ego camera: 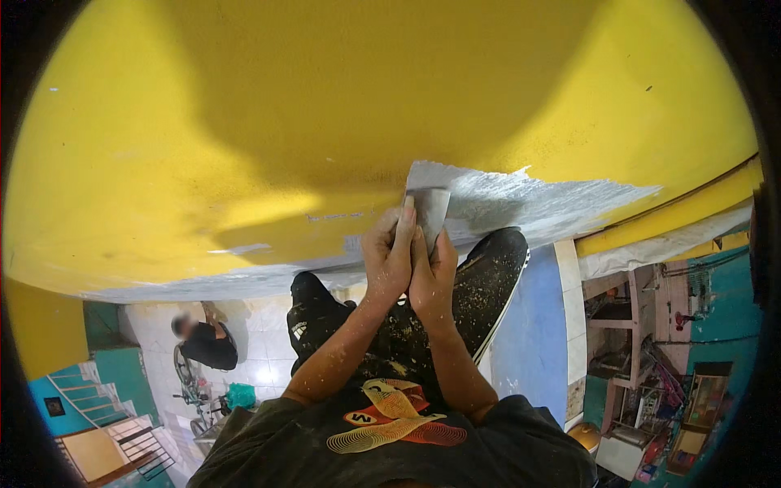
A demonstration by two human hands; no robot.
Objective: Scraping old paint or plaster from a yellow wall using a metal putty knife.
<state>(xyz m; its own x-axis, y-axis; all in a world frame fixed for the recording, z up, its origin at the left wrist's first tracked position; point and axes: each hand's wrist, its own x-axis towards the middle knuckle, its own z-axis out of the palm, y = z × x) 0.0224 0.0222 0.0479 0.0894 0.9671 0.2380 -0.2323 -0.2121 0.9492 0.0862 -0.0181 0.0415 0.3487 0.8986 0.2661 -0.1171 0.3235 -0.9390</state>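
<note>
A scraper with a broad grey metal blade (pixel 432 212) is held in both hands against the yellow painted wall (pixel 390 79). My left hand (pixel 385 253) is closed at its left side, with a finger stretched along the blade. Close beside it, my right hand (pixel 434 268) grips the lower right part; the handle is hidden by the fingers. The blade lies over a bared grey-white patch (pixel 488 192) with a ragged upper edge. More scraped surface (pixel 201 283) runs along the wall's lower part. Specks of paint dust cover my forearms and dark trousers (pixel 390 341).
At left, another person (pixel 210 344) crouches on the pale tiled floor, beside a bicycle (pixel 198 390) and a green plastic bag (pixel 240 395). A blue surface (pixel 529 341) lies to my right. Beyond it stand cluttered shelves (pixel 631 341). A staircase (pixel 91 396) shows at far left.
</note>
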